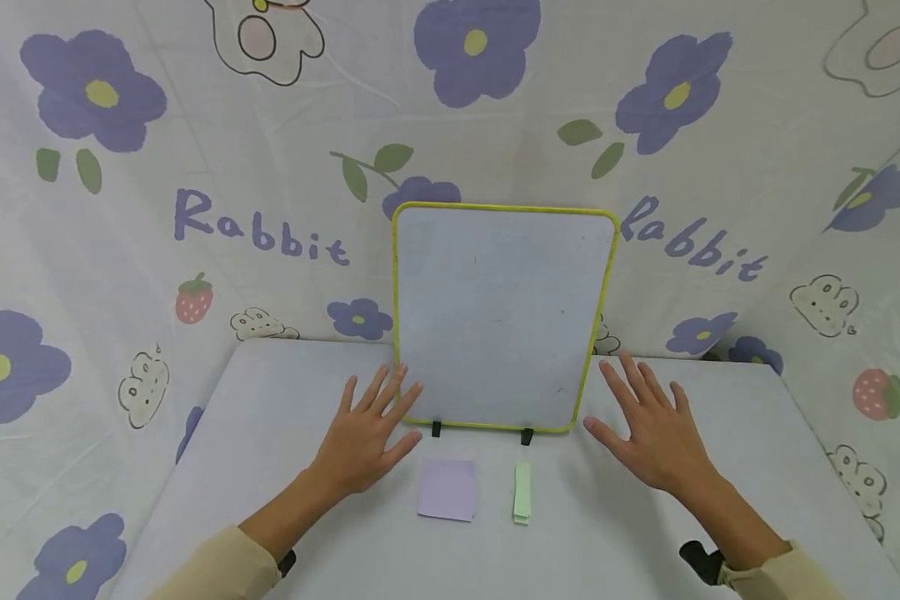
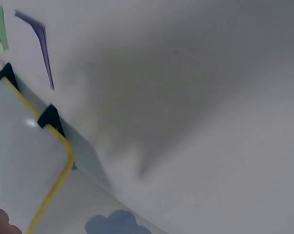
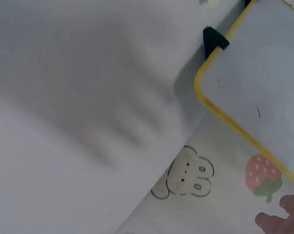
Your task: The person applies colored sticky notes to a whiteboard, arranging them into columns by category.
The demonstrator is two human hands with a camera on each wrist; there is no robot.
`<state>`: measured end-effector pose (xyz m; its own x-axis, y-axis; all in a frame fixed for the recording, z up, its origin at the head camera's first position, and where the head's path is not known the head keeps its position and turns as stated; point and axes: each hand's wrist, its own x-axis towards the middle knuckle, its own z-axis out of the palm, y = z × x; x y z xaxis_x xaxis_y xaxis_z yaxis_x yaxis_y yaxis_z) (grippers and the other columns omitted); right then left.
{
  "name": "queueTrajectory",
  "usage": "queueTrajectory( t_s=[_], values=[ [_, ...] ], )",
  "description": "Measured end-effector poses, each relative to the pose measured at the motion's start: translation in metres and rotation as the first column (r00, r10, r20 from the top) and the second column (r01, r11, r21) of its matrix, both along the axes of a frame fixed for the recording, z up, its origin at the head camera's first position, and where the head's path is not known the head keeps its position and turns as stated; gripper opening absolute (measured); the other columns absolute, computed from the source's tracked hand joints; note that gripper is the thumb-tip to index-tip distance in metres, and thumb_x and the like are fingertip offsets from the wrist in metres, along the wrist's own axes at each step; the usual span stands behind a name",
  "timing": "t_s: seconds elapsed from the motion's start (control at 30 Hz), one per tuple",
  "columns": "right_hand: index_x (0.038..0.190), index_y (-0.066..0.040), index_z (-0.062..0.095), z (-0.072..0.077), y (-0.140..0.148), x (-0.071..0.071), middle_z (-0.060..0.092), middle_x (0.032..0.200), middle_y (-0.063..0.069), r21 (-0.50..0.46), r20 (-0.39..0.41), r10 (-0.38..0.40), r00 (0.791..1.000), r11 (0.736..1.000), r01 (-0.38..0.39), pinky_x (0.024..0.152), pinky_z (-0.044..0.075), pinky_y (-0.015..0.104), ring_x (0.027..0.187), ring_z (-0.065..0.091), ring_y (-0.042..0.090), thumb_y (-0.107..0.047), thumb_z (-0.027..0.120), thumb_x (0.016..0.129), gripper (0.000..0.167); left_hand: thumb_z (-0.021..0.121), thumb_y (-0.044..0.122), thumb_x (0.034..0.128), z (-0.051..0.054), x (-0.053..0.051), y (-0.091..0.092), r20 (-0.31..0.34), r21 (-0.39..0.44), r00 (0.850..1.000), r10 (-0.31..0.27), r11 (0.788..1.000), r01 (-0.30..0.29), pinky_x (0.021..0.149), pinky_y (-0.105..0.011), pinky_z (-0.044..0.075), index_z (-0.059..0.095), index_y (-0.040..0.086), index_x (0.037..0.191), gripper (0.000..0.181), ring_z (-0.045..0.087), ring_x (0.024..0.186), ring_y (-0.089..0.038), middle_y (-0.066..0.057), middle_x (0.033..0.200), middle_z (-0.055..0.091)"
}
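Observation:
A whiteboard [image 1: 502, 317] with a yellow frame stands upright at the back of the table on two black feet. In front of it lie a purple sticky-note pad [image 1: 447, 490] and, to its right, a narrow stack of green sticky strips [image 1: 522, 492]. My left hand [image 1: 363, 437] hovers at the board's lower left with fingers spread and holds nothing. On the other side, my right hand [image 1: 656, 429] is held likewise, fingers spread, right of the board. Only some fingertips [image 2: 1, 219] show in the left wrist view, and a few fingertips [image 3: 281, 217] in the right.
The white table [image 1: 465, 567] spreads out below both hands. Behind and beside it hangs a white cloth [image 1: 285, 150] printed with flowers, rabbits and strawberries. A black foot [image 2: 50, 119] of the board juts toward the purple pad. Dark bands sit at both wrists.

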<state>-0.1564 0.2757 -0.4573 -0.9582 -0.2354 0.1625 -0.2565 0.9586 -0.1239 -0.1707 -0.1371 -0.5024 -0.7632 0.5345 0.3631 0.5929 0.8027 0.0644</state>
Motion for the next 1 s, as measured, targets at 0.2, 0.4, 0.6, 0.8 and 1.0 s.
queueTrajectory(
  t_s=[0.2,0.4,0.6,0.8,1.0],
  values=[
    [0.159,-0.018,0.024,-0.012,-0.011,0.008,0.018,0.165,0.014,-0.038,0.010,0.046,0.999,0.998,-0.045,0.109,0.017,0.071,0.147,0.023,0.042,-0.059,0.054,0.094,0.083,0.045,0.051,0.1008,-0.010,0.010,0.022,0.056,-0.010,0.997,-0.053,0.999,0.054,0.115,-0.065,0.015,0.033,0.021,0.157,0.065,0.018,0.151,-0.029,-0.006,0.165,0.020],
    [0.156,-0.018,0.033,-0.026,-0.022,0.015,0.028,0.162,0.012,-0.118,-0.004,0.108,0.994,0.987,-0.108,0.108,0.026,0.066,0.144,0.031,0.038,-0.052,0.062,0.093,0.078,0.043,0.051,0.1023,-0.022,0.019,0.043,0.127,-0.006,0.987,-0.102,0.995,0.104,0.114,-0.065,0.018,0.034,0.020,0.157,0.064,0.020,0.150,-0.030,-0.007,0.164,0.022],
    [0.152,-0.012,0.042,-0.040,-0.030,0.022,0.038,0.157,0.012,-0.185,-0.036,0.199,0.979,0.962,-0.202,0.104,0.037,0.058,0.137,0.044,0.032,-0.040,0.071,0.090,0.074,0.041,0.052,0.1025,-0.034,0.027,0.059,0.182,-0.024,0.975,-0.130,0.990,0.136,0.113,-0.063,0.022,0.033,0.020,0.157,0.064,0.020,0.150,-0.030,-0.008,0.164,0.024],
    [0.151,-0.013,0.044,-0.054,-0.037,0.030,0.041,0.155,0.011,-0.234,0.019,0.222,0.975,0.949,-0.211,0.102,0.042,0.056,0.133,0.049,0.032,-0.037,0.074,0.089,0.072,0.040,0.052,0.1031,-0.047,0.037,0.072,0.231,-0.005,0.962,-0.147,0.988,0.153,0.114,-0.060,0.024,0.034,0.022,0.157,0.062,0.021,0.150,-0.027,-0.005,0.164,0.024],
    [0.149,-0.014,0.047,-0.069,-0.043,0.036,0.046,0.152,0.009,-0.274,0.007,0.249,0.968,0.932,-0.238,0.099,0.045,0.054,0.131,0.053,0.030,-0.036,0.075,0.089,0.070,0.038,0.050,0.1042,-0.058,0.044,0.082,0.264,-0.002,0.949,-0.175,0.983,0.182,0.114,-0.060,0.024,0.035,0.023,0.156,0.059,0.022,0.150,-0.025,-0.005,0.163,0.027]
  ],
)
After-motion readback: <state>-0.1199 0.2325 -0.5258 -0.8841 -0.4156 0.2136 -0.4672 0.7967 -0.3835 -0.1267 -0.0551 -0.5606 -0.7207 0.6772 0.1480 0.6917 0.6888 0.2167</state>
